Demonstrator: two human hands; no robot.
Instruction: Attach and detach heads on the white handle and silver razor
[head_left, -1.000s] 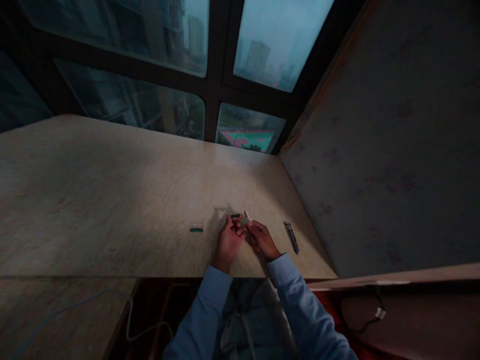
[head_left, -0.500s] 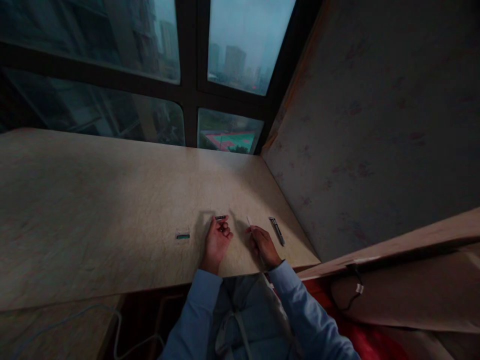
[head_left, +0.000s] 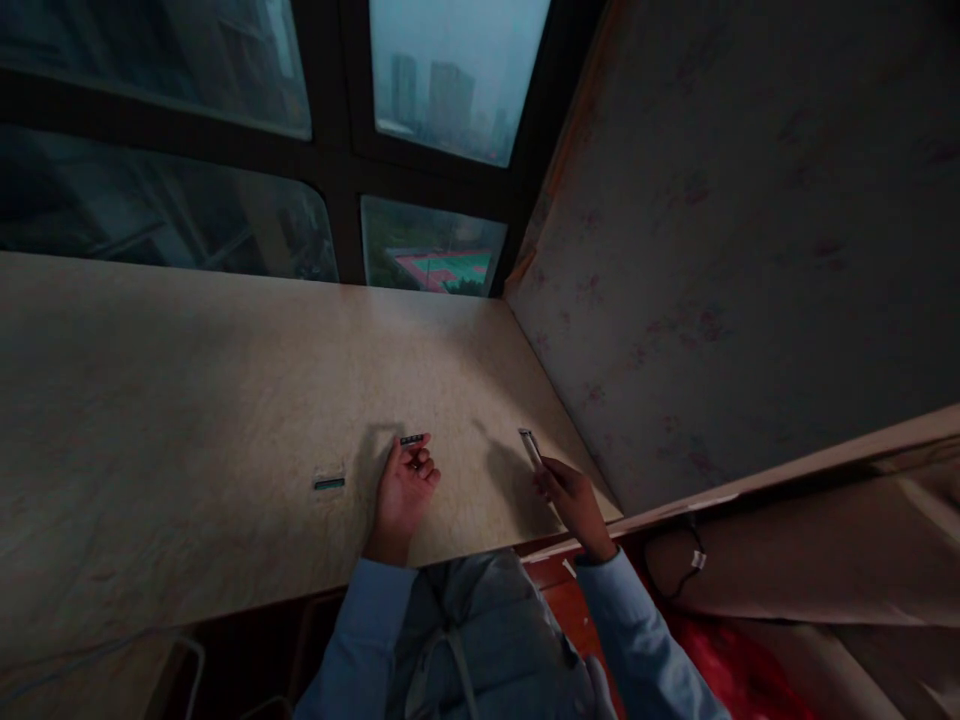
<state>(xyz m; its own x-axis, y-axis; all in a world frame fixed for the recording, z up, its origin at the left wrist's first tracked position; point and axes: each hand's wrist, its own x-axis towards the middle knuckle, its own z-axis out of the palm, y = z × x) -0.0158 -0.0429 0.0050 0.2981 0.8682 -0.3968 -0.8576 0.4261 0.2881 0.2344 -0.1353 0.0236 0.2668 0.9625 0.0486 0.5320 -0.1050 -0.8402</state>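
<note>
My left hand [head_left: 405, 492] is closed, palm up, near the front of the table, pinching a small dark strip [head_left: 412, 440] with several square marks along it. To the right, my right hand [head_left: 568, 492] is closed around a thin pale stick [head_left: 535, 460] that points away from me. Just beyond those fingers shows the end of a dark pen-like tool [head_left: 526, 437]; the rest of it is covered by the hand and stick. Left of my left hand, a small clear case [head_left: 329, 472] with a green-blue strip along it lies on the table.
The pale marbled tabletop [head_left: 225, 400] runs back to a dark-framed window [head_left: 347, 160]. A wall with faded flowers [head_left: 712, 250] borders the right side. Below the front edge are a pale cable [head_left: 196, 650] at left and red cloth [head_left: 739, 670] at right.
My right hand has moved right with the pale stick, over the pen-like tool that lay fully in view before. My left hand still pinches the dark strip. The view has turned somewhat to the right.
</note>
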